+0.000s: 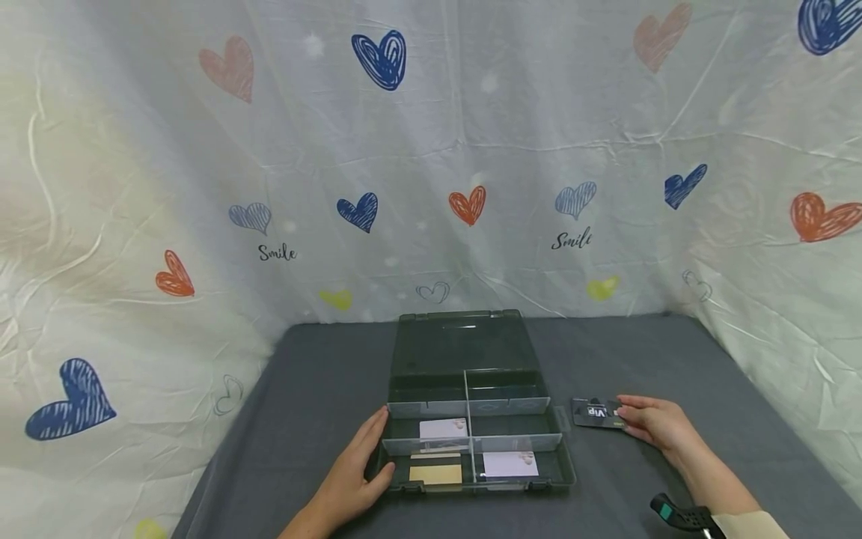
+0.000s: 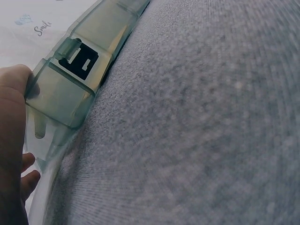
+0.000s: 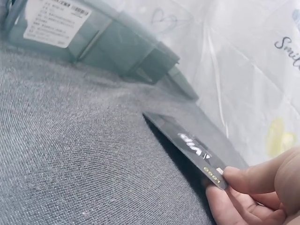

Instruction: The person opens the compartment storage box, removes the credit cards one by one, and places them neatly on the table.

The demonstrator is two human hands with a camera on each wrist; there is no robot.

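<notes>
My right hand pinches a black VIP card by its right end, between thumb and fingers. In the right wrist view, the card is tilted just over the cloth, with "Vip" and a gold number showing. On the left, my left hand holds the front left corner of a translucent dark green divided box, thumb at the front rim and fingers along the side. A white card lies in a middle left compartment, a gold card in the front left, another white card in the front right.
The box's lid is folded back behind it. Grey cloth covers the table. A white curtain printed with hearts hangs behind and at both sides. A black band circles the right wrist. A printed label sits on the box's side.
</notes>
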